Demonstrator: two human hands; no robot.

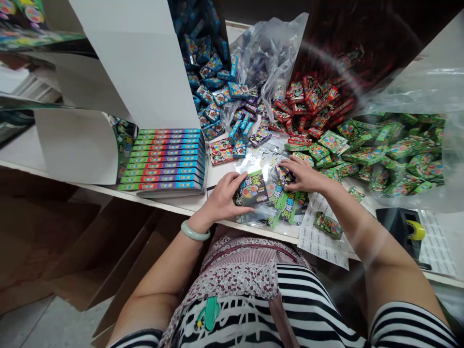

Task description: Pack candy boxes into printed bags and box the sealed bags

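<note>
My left hand (228, 198) has its thumb and fingers around the left side of a flat black printed packet (252, 187). To the right, my right hand (302, 175) has its fingers closed over a small purple candy box (285, 177); its fingertips partly cover it. Beneath both hands lie clear plastic bags with green and black printed labels (290, 205). Just above my left hand sit small red boxes (222, 155) and a blue box (239, 149).
Left stands a display box (163, 159) packed with rows of multicoloured small boxes. Behind are piles of blue boxes (212, 65), red boxes (315, 99) and green packets (402, 150), plus crumpled clear plastic (268, 53). Right are sticker sheets (321, 241) and a black tape dispenser (398, 229).
</note>
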